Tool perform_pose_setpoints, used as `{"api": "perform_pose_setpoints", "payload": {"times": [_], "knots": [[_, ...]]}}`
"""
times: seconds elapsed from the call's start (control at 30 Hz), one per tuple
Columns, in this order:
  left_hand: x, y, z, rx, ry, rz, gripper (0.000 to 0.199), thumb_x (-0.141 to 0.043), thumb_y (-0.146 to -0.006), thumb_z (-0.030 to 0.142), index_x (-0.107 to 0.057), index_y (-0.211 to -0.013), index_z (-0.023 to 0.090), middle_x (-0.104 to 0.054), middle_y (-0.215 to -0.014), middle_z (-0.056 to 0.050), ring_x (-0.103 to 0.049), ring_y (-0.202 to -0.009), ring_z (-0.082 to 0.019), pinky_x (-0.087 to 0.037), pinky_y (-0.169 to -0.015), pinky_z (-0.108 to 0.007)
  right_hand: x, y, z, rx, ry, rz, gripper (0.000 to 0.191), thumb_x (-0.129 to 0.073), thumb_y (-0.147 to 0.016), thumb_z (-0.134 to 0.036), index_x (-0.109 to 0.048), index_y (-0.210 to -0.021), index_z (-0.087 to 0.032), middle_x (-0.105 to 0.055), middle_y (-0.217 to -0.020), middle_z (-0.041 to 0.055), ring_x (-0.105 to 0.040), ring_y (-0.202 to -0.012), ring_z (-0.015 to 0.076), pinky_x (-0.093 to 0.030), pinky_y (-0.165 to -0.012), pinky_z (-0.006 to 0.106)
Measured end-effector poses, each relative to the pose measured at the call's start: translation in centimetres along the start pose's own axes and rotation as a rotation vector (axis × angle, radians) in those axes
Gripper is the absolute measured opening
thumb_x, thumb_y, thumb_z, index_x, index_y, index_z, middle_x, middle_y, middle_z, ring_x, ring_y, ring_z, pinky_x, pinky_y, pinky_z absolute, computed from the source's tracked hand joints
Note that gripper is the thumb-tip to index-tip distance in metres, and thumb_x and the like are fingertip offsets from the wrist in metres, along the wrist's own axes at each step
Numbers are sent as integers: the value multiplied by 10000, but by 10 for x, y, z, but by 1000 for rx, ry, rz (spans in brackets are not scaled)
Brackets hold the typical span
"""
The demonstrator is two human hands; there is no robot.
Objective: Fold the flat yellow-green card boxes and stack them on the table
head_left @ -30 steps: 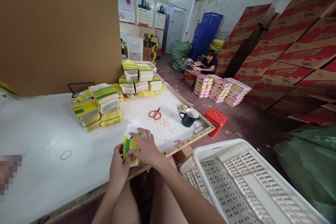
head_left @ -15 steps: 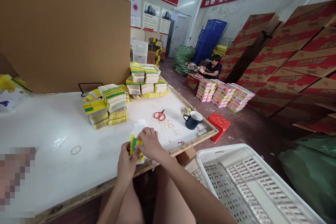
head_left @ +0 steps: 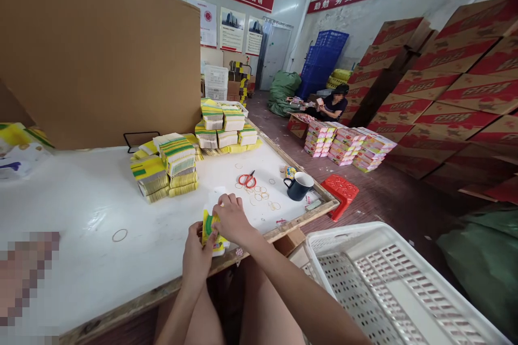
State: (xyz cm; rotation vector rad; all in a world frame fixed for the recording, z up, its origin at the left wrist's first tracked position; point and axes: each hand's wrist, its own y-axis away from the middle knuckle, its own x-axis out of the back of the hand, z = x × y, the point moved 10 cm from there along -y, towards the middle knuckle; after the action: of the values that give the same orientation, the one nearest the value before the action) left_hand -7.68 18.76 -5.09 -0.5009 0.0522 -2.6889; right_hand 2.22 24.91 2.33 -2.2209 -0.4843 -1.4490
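At the table's front edge, my left hand (head_left: 197, 252) is closed round the lower left side of a small yellow and green packet (head_left: 209, 222). My right hand (head_left: 232, 218) reaches over the same packet from the right, its fingers bent and pressed on the upper part. A white flap or sheet (head_left: 217, 193) shows just beyond the fingers. Bundles of yellow and white flat packs (head_left: 177, 157) are stacked behind, to the left. Red-handled scissors (head_left: 247, 179) and several rubber bands (head_left: 261, 193) lie past my right hand.
A dark mug (head_left: 299, 187) stands near the right edge of the white table (head_left: 162, 248). Below right is a white crate (head_left: 364, 275), with a red stool (head_left: 342, 192) behind it. A tall cardboard sheet (head_left: 109, 59) rises at back left. Another person (head_left: 334, 105) sits beyond stacked pink boxes.
Both hands stay on the packet with little change. The view has shifted slightly. The seated person across the room has lifted a small box higher.
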Motion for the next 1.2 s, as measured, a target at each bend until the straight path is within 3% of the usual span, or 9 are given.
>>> {"api": "perform_pose_setpoints", "payload": {"times": [0.1, 0.2, 0.27, 0.53, 0.63, 0.73, 0.9, 1.07, 1.2], "knots": [[1, 0, 3, -35, -46, 17, 351, -547, -824, 460, -494, -1053, 200, -653, -1015, -81, -663, -921, -267, -546, -799, -432, 2, 5, 16, -88, -43, 56, 288, -695, -786, -280, -664, -1068, -229, -545, -1177, 85, -419, -1115, 267, -312, -950, 397], [1, 2, 7, -81, -106, 49, 364, -520, -841, 465, -504, -1083, 193, -634, -1049, -97, -630, -977, -294, -512, -848, -471, 2, 13, 36, -217, -96, 121, 501, -644, -822, -303, -536, -1296, -179, -558, -1201, 136, -442, -1113, 301, -338, -940, 436], [3, 5, 10, -113, -145, 84, 364, -503, -850, 461, -512, -1092, 188, -619, -1071, -110, -601, -1030, -316, -486, -884, -499, 0, 19, 42, -260, -141, 142, 520, -623, -833, -303, -517, -1323, -165, -589, -1172, 140, -475, -1090, 304, -364, -925, 438], [8, 12, 29, -267, -270, 171, 321, -489, -872, 389, -539, -1092, 161, -610, -1021, -128, -586, -1002, -334, -488, -870, -514, -4, 44, 33, -279, -342, 276, 396, -629, -803, -175, -628, -1194, -242, -598, -1147, 88, -520, -1102, 269, -401, -949, 405], [8, 17, 36, -322, -308, 199, 243, -501, -863, 331, -576, -1034, 175, -596, -1048, -140, -558, -1036, -348, -469, -888, -547, -6, 49, 38, -319, -429, 340, 446, -613, -791, -139, -577, -1228, -215, -599, -1150, 85, -548, -1079, 248, -426, -949, 393], [4, 20, 41, -372, -327, 189, 161, -478, -869, 253, -616, -942, 215, -592, -1096, -120, -543, -1066, -325, -451, -927, -537, -9, 53, 44, -363, -501, 380, 448, -575, -806, -121, -534, -1247, -187, -651, -1011, 57, -599, -937, 216, -464, -905, 379], [9, 16, 31, -342, -342, 236, 321, -508, -856, 342, -557, -1104, 144, -579, -1037, -160, -539, -1011, -351, -462, -889, -564, -13, 66, 50, -416, -560, 420, 359, -597, -750, -85, -619, -1095, -182, -646, -961, 66, -595, -891, 227, -487, -850, 391], [4, 13, 26, -340, -369, 186, 362, -484, -871, 398, -564, -1125, 153, -594, -1045, -155, -543, -1012, -342, -474, -894, -535, -21, 73, 43, -409, -638, 449, 271, -579, -719, -30, -673, -911, -197, -628, -967, 72, -588, -957, 230, -472, -903, 381], [2, 16, 32, -373, -402, 111, 427, -509, -856, 419, -567, -1180, 148, -586, -1139, -186, -529, -1109, -363, -446, -948, -569, -26, 73, 47, -419, -717, 482, 350, -538, -717, -14, -656, -1001, -183, -627, -933, 70, -608, -879, 209, -506, -833, 349]]}}
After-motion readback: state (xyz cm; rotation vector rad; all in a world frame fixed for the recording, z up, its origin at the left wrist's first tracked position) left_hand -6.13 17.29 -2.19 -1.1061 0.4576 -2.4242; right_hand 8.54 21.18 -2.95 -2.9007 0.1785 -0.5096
